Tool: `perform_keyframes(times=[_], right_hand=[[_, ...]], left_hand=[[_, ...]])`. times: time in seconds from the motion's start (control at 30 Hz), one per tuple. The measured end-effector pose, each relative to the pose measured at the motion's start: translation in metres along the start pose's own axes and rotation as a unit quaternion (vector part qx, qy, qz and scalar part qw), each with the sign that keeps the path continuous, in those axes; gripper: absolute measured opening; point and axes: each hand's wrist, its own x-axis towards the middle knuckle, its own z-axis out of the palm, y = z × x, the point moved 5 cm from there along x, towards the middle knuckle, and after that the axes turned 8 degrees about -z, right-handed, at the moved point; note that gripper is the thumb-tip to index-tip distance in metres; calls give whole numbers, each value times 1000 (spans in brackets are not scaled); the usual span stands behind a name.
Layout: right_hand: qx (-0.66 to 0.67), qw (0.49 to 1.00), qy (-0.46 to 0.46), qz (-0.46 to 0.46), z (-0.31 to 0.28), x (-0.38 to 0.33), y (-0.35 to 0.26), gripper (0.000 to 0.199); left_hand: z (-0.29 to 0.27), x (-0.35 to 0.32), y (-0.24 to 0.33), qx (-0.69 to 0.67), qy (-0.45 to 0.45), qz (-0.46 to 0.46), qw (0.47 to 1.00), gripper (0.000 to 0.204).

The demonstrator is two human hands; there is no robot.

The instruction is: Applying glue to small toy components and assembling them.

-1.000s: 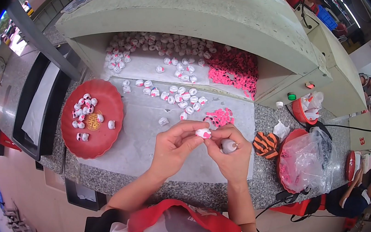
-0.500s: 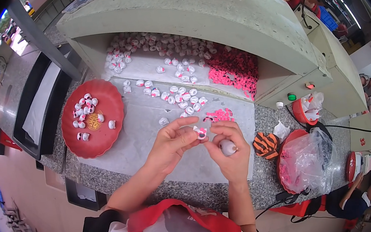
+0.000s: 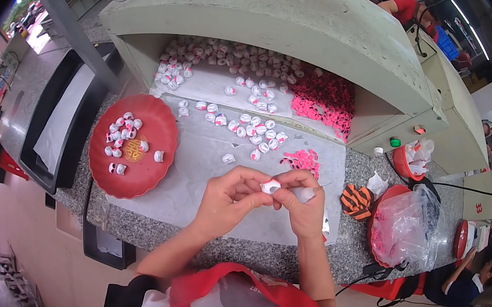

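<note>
My left hand (image 3: 225,199) and my right hand (image 3: 302,202) meet above the front of the granite counter (image 3: 145,230). Both pinch one small white round piece (image 3: 271,186) between fingertips. My right hand also holds a small white object (image 3: 306,194) in its palm. Several similar white pieces with pink marks (image 3: 249,130) lie scattered on a pale sheet (image 3: 199,171) ahead. A small heap of pink stickers (image 3: 301,160) lies just beyond my right hand.
A red plate (image 3: 134,144) with several white pieces sits at left. A large pile of pink stickers (image 3: 324,96) lies under the green shelf (image 3: 277,8). A striped orange-black item (image 3: 357,200), a red bowl in a clear plastic bag (image 3: 409,228) and a small red cup (image 3: 413,160) stand at right.
The hands stay together at the same spot; the fingers have shifted slightly around the white piece, which has turned between the fingertips.
</note>
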Motion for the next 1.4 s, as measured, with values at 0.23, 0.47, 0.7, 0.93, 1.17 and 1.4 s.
perform_keyframes(times=[0.23, 0.47, 0.7, 0.93, 1.17, 1.4], right_hand=[[-92, 989, 11, 119, 33, 7, 65, 9], [-67, 991, 65, 94, -9, 4, 65, 31], [-46, 998, 48, 3, -8, -18, 21, 40], [-41, 986, 150, -64, -16, -23, -19, 33], [-45, 972, 200, -112, -46, -29, -36, 31], [-69, 977, 180, -92, -37, -30, -32, 31]], left_hand=[[-72, -9, -28, 30, 164, -34, 985, 18], [-120, 16, 17, 564, 409, 174, 696, 28], [-72, 116, -48, 734, 183, 102, 646, 23], [-53, 73, -29, 485, 216, 180, 828, 21], [-72, 79, -41, 509, 156, 139, 835, 21], [-14, 43, -65, 601, 101, 147, 779, 25]])
